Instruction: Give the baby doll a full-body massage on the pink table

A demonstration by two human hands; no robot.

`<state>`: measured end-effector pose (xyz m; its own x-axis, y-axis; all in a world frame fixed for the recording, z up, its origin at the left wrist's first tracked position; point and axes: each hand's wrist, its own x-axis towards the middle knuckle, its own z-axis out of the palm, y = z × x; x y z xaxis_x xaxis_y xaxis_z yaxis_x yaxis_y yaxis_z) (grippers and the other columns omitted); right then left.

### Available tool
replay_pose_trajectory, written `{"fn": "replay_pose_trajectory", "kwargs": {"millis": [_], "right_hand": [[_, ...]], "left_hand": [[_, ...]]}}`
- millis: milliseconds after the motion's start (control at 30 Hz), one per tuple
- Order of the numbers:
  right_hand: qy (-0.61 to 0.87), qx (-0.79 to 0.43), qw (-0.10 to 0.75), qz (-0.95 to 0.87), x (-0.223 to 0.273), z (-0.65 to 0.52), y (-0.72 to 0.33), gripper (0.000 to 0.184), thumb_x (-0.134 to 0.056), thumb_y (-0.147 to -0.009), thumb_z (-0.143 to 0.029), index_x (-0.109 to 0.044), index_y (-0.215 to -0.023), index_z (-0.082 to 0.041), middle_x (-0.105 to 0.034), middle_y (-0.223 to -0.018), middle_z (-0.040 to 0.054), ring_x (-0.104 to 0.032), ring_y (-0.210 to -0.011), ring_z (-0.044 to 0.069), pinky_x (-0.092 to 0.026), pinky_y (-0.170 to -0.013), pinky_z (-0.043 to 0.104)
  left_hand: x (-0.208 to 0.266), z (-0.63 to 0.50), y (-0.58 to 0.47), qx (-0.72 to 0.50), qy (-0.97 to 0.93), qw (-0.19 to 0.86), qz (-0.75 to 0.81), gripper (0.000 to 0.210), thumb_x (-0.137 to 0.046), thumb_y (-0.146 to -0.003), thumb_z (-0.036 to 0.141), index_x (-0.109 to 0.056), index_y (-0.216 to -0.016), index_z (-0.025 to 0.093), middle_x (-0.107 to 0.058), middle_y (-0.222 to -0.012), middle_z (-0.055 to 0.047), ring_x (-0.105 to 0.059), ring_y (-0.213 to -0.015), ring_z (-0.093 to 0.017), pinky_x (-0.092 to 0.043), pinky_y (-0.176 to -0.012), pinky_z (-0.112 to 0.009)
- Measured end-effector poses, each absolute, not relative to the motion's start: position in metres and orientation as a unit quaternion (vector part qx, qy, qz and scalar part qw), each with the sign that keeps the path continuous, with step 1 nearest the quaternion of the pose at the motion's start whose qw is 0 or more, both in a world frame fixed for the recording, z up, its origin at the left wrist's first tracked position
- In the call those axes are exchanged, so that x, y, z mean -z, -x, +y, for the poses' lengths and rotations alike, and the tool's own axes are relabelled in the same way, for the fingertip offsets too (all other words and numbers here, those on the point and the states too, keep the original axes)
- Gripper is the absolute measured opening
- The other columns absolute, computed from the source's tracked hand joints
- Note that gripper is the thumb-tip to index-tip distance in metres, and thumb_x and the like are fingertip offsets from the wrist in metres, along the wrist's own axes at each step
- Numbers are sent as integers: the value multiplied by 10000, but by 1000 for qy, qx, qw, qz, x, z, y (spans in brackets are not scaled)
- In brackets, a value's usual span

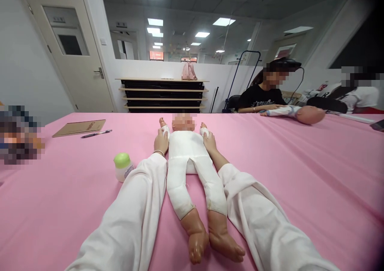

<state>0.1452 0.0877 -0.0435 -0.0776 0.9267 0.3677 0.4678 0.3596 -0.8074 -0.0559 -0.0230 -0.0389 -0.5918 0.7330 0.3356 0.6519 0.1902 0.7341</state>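
A baby doll [190, 149] with a white cloth body lies on its back on a pink tablecloth [126, 207], its bare feet towards me and its head at the far end. My left hand [161, 142] is closed around the doll's arm on the left, close beside the torso. On the other side, my right hand [210, 141] grips the opposite arm. Both small doll hands stick up beyond my fingers. A white jar with a green lid [123, 167] stands left of my left sleeve.
Far left on the table lie a brown notebook [79, 128] and a pen [96, 134]. Across the table at right sits a person in a black shirt [264, 97], with another doll [309, 114] in front. Behind is a low shelf [163, 90] bearing a pink backpack [189, 71].
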Motion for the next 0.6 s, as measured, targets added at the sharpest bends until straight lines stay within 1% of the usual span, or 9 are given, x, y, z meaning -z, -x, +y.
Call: {"fn": "replay_pose_trajectory", "kwargs": {"millis": [100, 200, 267, 367, 433, 500, 533, 600], "right_hand": [[569, -226, 398, -683, 42, 88, -145, 415, -321, -822, -391, -443, -1146, -163, -450, -1094, 149, -478, -986, 262, -371, -867, 404], [587, -205, 363, -694, 40, 84, -147, 419, -347, -817, -373, -460, -1169, -177, -440, -1039, 129, -495, -930, 251, -381, -850, 400], [587, -196, 349, -704, 38, 81, -148, 405, -337, -824, -362, -489, -1149, -175, -448, -997, 121, -503, -901, 246, -388, -839, 401], [586, -189, 340, -711, 37, 78, -150, 401, -323, -830, -353, -514, -1124, -160, -453, -990, 130, -507, -894, 253, -396, -829, 407], [585, -185, 342, -712, 37, 78, -150, 402, -323, -828, -352, -517, -1121, -156, -455, -996, 136, -505, -904, 260, -399, -829, 415], [574, -190, 360, -711, 39, 79, -151, 405, -331, -824, -349, -507, -1137, -162, -460, -992, 132, -505, -912, 260, -403, -832, 418], [561, -195, 379, -710, 39, 79, -151, 410, -338, -820, -346, -496, -1154, -167, -461, -1000, 129, -502, -925, 259, -404, -840, 416], [525, -200, 439, -701, 40, 79, -151, 444, -364, -804, -329, -450, -1209, -168, -450, -1054, 130, -480, -984, 257, -396, -874, 408]], "left_hand": [[42, -18, 60, -457, -442, 77, 768, 430, -297, -873, 446, -426, -1178, 173, -616, -1005, -158, -596, -885, -289, -408, -670, -354], [45, -15, 63, -461, -478, 83, 743, 429, -319, -864, 455, -495, -1157, 196, -623, -1009, -137, -577, -936, -291, -404, -726, -365], [46, -15, 64, -460, -488, 86, 737, 443, -313, -865, 459, -485, -1191, 214, -638, -965, -124, -580, -926, -287, -403, -732, -366], [46, -16, 65, -458, -486, 89, 739, 455, -323, -862, 456, -465, -1224, 219, -645, -923, -120, -584, -912, -293, -403, -727, -374], [46, -17, 65, -465, -489, 91, 732, 440, -338, -858, 442, -472, -1214, 220, -638, -944, -121, -580, -919, -298, -405, -726, -380], [46, -18, 65, -482, -479, 89, 728, 428, -384, -842, 406, -460, -1217, 216, -615, -1011, -127, -568, -946, -307, -405, -737, -391], [46, -19, 65, -496, -468, 82, 726, 437, -419, -825, 380, -440, -1229, 215, -592, -1062, -132, -555, -975, -312, -404, -752, -398], [47, -21, 64, -530, -461, 71, 709, 533, -488, -784, 327, -349, -1285, 211, -518, -1174, -147, -519, -1037, -319, -397, -784, -411]]}}
